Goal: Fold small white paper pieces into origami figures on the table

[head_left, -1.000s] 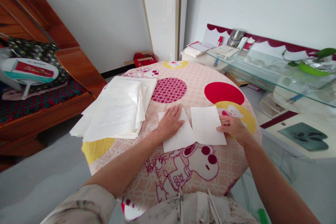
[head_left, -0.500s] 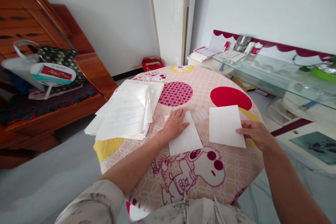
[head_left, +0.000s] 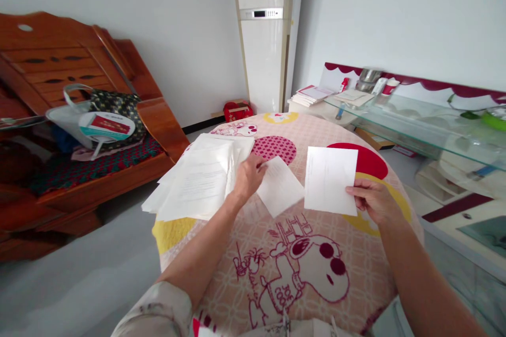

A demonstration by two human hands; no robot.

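Note:
My right hand (head_left: pixel 372 201) pinches the lower right corner of a white half-sheet of paper (head_left: pixel 330 179) and holds it lifted off the round table (head_left: pixel 276 253). My left hand (head_left: pixel 248 175) grips the left edge of a second white half-sheet (head_left: pixel 281 187), which is tilted up from the cartoon-dog tablecloth. Just left of that hand lies a loose stack of white papers (head_left: pixel 200 179), spread over the table's left side.
A wooden bench (head_left: pixel 79 131) with a bag and a round fan (head_left: pixel 103 125) stands to the left. A tall white air conditioner (head_left: pixel 265 37) stands behind the table. A glass shelf (head_left: pixel 427 121) with books and cups runs along the right wall.
Both half-sheets have been lifted from the table. My left hand moved from lying flat on its sheet to gripping its edge near the stack. The view tilted upward.

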